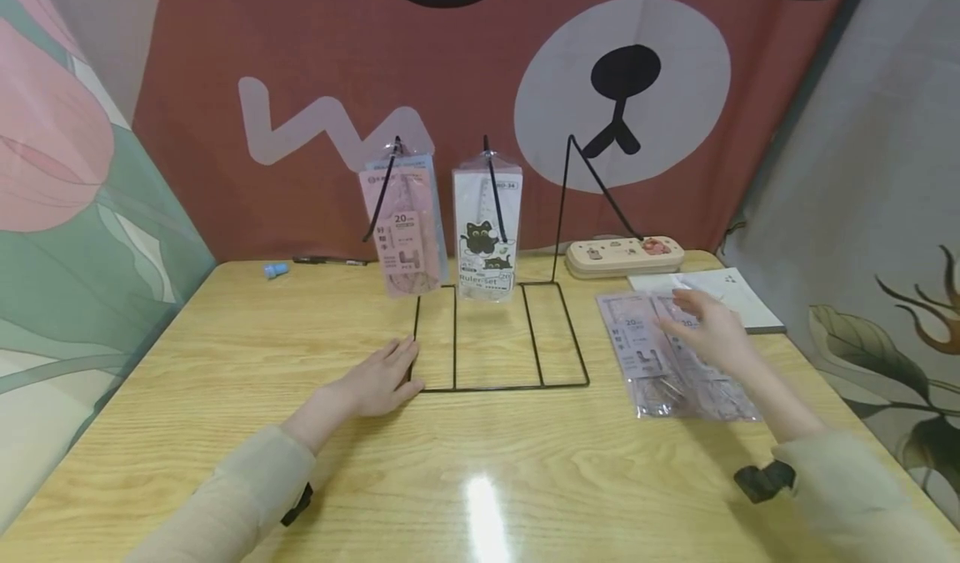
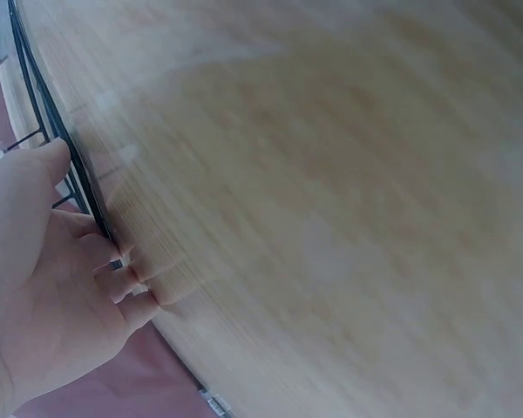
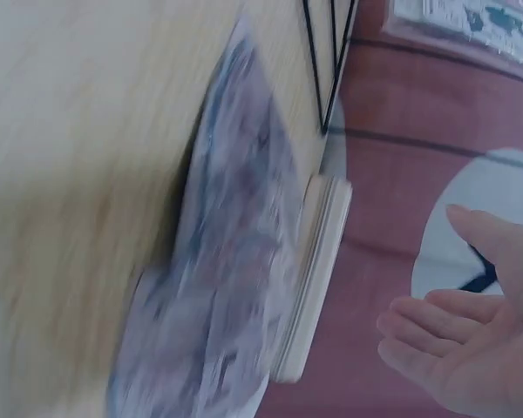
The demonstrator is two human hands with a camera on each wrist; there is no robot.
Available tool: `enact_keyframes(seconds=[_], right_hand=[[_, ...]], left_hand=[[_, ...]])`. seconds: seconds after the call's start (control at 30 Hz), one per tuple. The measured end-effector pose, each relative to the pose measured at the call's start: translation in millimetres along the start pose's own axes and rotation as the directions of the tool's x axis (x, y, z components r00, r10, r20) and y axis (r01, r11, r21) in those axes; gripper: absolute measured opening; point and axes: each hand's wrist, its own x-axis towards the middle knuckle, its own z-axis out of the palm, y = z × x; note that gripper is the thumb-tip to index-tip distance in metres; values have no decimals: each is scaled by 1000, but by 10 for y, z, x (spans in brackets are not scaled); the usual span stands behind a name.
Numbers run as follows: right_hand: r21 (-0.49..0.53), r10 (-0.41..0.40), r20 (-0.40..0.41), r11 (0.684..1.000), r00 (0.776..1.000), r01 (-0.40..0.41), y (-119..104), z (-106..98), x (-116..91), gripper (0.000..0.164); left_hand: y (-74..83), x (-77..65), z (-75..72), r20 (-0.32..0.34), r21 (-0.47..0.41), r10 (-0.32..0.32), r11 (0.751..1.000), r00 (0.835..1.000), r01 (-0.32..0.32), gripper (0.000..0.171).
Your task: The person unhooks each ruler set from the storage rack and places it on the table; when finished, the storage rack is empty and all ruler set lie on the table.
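My left hand (image 1: 382, 377) rests on the front left corner of a black wire display rack (image 1: 495, 389), its fingers laid over the base and touching the table. In the left wrist view the thumb (image 2: 54, 159) lies against the black wire. Two pink ruler set packs (image 1: 637, 354) in clear sleeves lie side by side at the right. Just above them is my right hand (image 1: 708, 329), fingers spread and holding nothing. From the rack's left hook hangs a pink ruler set pack (image 1: 405, 238) with a blue one behind it. A white ruler set pack (image 1: 487, 229) with black cats hangs from the middle hook.
The rack's right hook (image 1: 607, 188) bears no pack. Behind the loose packs stand a cream pencil case (image 1: 618, 258) and a white notebook (image 1: 750, 300). A black pen (image 1: 330, 260) and a small blue object (image 1: 275, 270) lie at the table's back edge.
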Motion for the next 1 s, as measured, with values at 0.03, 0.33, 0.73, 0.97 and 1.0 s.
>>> enact_keyframes(seconds=[0.03, 0.33, 0.73, 0.97, 1.0], right_hand=[[32, -17, -1, 999, 1000, 17, -53, 34, 26, 61], [304, -117, 23, 947, 993, 104, -417, 473, 312, 50], [384, -215, 22, 903, 976, 191, -873, 905, 672, 46], [420, -227, 27, 886, 974, 195, -1062, 1051, 821, 47], [426, -229, 29, 883, 973, 195, -1078, 1071, 844, 47]], left_hand=[[-2, 0, 2, 1, 0, -2, 1000, 1000, 2, 69], [-5, 3, 17, -4, 0, -5, 1000, 1000, 5, 69], [-1, 2, 21, -3, 2, 2, 1000, 1000, -2, 69], [2, 5, 4, 3, 6, -7, 1000, 1000, 7, 70], [2, 5, 1, 5, 9, -9, 1000, 1000, 9, 70]])
